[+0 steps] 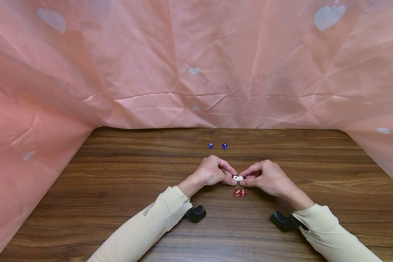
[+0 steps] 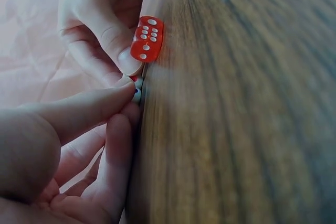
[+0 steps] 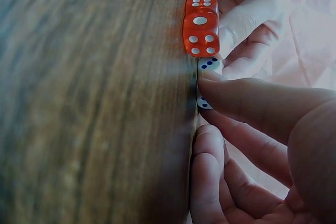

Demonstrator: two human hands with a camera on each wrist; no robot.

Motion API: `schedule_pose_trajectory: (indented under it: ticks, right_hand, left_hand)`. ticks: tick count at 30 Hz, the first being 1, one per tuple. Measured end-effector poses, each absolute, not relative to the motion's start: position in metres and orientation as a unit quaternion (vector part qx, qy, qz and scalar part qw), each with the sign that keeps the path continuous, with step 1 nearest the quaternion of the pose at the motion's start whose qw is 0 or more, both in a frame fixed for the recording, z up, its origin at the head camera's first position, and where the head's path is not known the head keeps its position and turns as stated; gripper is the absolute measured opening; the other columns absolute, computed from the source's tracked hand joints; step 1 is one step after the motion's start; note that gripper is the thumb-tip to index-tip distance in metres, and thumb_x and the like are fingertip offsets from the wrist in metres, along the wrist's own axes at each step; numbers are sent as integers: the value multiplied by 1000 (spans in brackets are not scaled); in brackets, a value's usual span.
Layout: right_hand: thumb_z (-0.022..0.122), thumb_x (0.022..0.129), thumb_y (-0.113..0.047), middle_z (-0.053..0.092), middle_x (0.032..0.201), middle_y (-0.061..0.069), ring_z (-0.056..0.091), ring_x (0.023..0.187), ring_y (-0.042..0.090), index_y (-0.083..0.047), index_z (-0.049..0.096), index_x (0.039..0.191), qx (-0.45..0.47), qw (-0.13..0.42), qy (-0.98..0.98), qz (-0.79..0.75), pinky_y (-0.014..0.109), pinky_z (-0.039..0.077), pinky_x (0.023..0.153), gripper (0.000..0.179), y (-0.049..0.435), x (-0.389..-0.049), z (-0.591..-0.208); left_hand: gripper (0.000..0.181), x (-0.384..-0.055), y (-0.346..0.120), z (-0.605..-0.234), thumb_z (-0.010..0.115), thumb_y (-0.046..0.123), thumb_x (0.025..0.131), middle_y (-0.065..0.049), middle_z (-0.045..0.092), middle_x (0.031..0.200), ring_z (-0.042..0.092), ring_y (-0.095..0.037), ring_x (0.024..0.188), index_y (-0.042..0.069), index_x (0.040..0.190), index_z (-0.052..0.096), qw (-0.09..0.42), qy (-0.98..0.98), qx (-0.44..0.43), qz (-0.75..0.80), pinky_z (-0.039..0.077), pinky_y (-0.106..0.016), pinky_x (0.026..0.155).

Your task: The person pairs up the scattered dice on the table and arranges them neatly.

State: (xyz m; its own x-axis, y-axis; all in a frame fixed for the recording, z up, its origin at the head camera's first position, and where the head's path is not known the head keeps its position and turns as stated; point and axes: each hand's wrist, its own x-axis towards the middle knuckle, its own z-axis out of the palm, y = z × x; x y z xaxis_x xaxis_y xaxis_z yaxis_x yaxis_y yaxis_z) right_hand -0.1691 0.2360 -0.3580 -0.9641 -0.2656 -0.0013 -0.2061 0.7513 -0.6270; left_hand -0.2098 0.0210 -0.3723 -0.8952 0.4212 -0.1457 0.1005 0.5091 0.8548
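Note:
Two white dice stand side by side on the wooden table [image 1: 124, 189], faces meeting in the head view. My left hand [image 1: 213, 171] pinches the left white die [image 1: 235, 178], which shows a red one-spot on top, between thumb and fingers. From the other side, my right hand [image 1: 271, 177] pinches the right white die [image 1: 241, 178], four spots up. Nearer to me lies a pair of red dice [image 1: 240, 193] set against each other. In the right wrist view, blue spots show on a white die [image 3: 209, 64] beside the thumb; fingers cover much of both white dice.
Beyond the hands, a blue die [image 1: 210, 146] and a second blue die [image 1: 225, 146] lie a small gap apart. A pink cloth [image 1: 144, 65] with pale hearts hangs round the table's back and sides. Black wrist devices [image 1: 196, 214] poke out from the sleeves.

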Motion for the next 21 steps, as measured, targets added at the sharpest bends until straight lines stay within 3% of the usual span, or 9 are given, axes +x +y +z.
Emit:
schedule_pose_trajectory:
  ticks: [21]
  right_hand:
    - [89,84,-29,83,94,-5,69,85,9,-21,86,101,-127,50,933,-333,22,50,71,19,236,-169,-357]
  left_hand:
    - [16,-210,21,-374,98,19,72,8,78,73,64,-2,66,23,82,85,163,857,151,465,45,-19,62]
